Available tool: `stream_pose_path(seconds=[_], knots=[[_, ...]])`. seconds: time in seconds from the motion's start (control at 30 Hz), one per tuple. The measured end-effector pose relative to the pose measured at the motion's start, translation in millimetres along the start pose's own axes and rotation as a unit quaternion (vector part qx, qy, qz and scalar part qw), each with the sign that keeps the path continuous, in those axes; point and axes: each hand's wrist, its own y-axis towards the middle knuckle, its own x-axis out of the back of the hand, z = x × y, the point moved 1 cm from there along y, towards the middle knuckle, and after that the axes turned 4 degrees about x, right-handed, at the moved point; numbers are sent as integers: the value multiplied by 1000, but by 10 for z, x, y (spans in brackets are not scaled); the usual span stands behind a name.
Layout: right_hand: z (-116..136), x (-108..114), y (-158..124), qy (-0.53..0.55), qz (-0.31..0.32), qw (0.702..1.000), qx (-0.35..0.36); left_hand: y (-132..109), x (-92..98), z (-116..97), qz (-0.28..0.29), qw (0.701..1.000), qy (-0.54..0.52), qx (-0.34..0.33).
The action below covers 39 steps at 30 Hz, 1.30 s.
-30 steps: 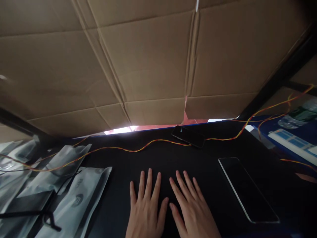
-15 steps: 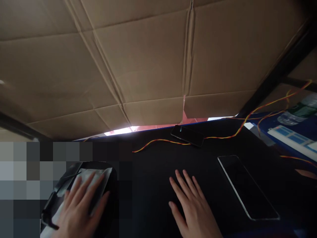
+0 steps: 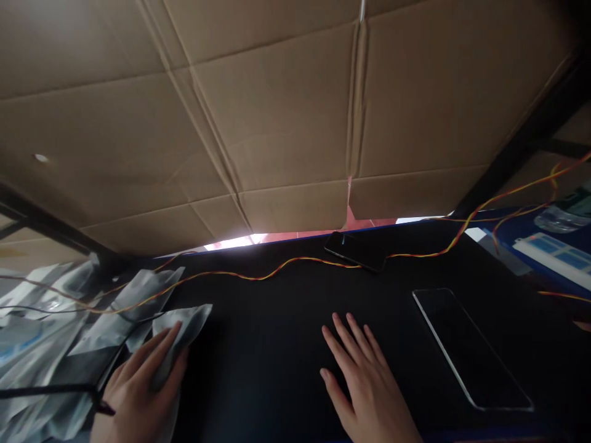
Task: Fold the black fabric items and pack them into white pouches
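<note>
My left hand [image 3: 141,381] is at the lower left, its thumb and fingers closing on a translucent plastic bag [image 3: 196,317]. What the bag holds, if anything, I cannot make out. Flat on the black tabletop [image 3: 258,332] lies my right hand [image 3: 364,375], fingers spread and nothing in it. To its right is a large black rectangular panel [image 3: 471,351] with a pale edge, like a phone or screen glass. A smaller black phone [image 3: 355,250] rests farther back, touching a twisted red-and-yellow wire [image 3: 295,259].
More plastic bags [image 3: 41,351] are heaped at the left, crossed by a black cable [image 3: 50,391]. A cardboard wall [image 3: 286,123] rises behind the table between dark metal posts [image 3: 512,135]. At the right are a plastic bottle [image 3: 561,215] and a white case with blue panels [image 3: 556,252].
My left hand has gone from lying with spread fingers on the bag to gripping it. The view has shifted slightly left. My right hand stays on the tabletop.
</note>
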Motion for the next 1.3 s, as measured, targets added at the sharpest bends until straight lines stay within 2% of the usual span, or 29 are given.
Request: stream_pose_path(seconds=[0.1,0.13,0.23,0.33,0.43,0.57,0.67,0.8,0.9,1.07,1.3], knots=[[1,10,5,-8,1,1000,6,-40,158,-228,-25,999,1,-37],[2,13,7,-13,2,1000,9,-73,212,-382,-38,998,-3,-44],[1,15,9,-27,5,1000,10,-214,313,-985,-20,994,-51,-97],[-10,3,5,-28,3,1000,10,-351,264,-1531,-15,984,-97,-148],[-31,-12,-3,-18,0,1000,14,-439,59,-1820,-10,980,-104,-169],[-53,-38,-23,-1,-9,1000,17,-491,-208,-1916,72,977,-24,-198],[-49,-59,-39,13,-25,1000,9,-434,-220,-1946,112,973,4,-204],[-45,-56,1,10,-52,999,-8,-292,-190,-2045,117,957,-7,-264],[-58,-9,102,6,-57,998,-15,-270,-298,-2095,124,945,-4,-302],[-34,76,269,20,-36,997,-59,-366,-478,-2114,113,957,3,-267],[117,17,197,36,-58,995,-71,-406,-494,-2166,109,967,-16,-228]])
